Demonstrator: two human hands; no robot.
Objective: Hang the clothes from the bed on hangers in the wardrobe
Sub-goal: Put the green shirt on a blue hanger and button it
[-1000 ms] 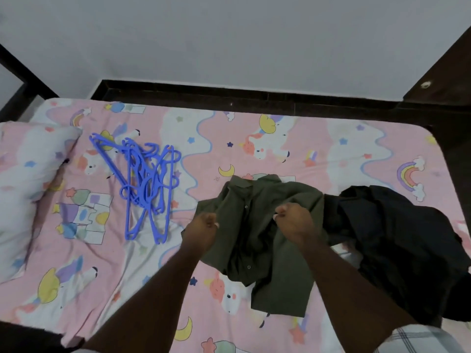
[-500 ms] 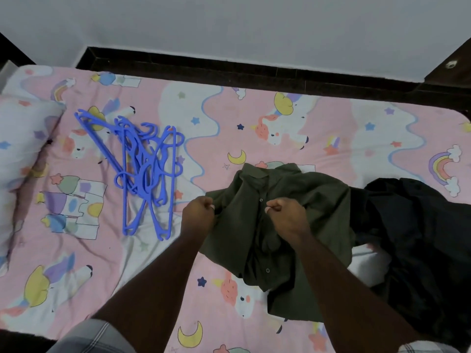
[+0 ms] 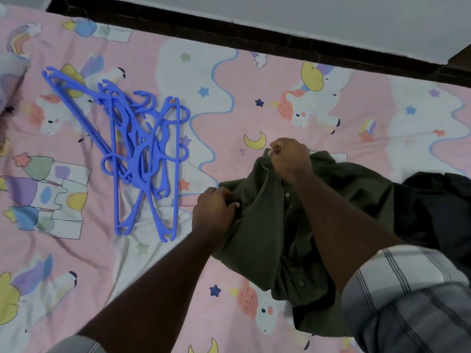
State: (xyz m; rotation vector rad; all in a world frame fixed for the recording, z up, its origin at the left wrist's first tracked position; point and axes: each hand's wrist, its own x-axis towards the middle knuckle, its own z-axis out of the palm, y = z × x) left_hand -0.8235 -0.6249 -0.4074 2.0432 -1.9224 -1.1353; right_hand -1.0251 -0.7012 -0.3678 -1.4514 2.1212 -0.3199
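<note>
**Mia:** What is different from a moment ago?

**Sam:** The right hand (image 3: 290, 159) has gone up to the top of the green shirt (image 3: 267, 238), by the collar. Before, both hands sat side by side in the middle of it. The left hand (image 3: 215, 210) is lower now, at the shirt's left edge.

**Mia:** Are the hands holding it?

**Sam:** Yes. Both are curled tight on the cloth, and they are apart from each other.

**Mia:** What does that mean for the job?

**Sam:** I think the shirt is being pulled open at the neck, so a hanger can go in. No hanger is in it yet.

**Mia:** Where is the shirt?

**Sam:** On the bed (image 3: 229, 103), near the person. A dark pile of clothes (image 3: 438, 207) touches its right side.

**Mia:** Which way does it point?

**Sam:** Its long way runs from near the person up toward the wall. The collar end is the far end. The button line runs the same way.

**Mia:** And the hangers?

**Sam:** The blue hangers (image 3: 142, 149) lie in a heap on the bed, to the left, near the shirt but not touching it.
</note>
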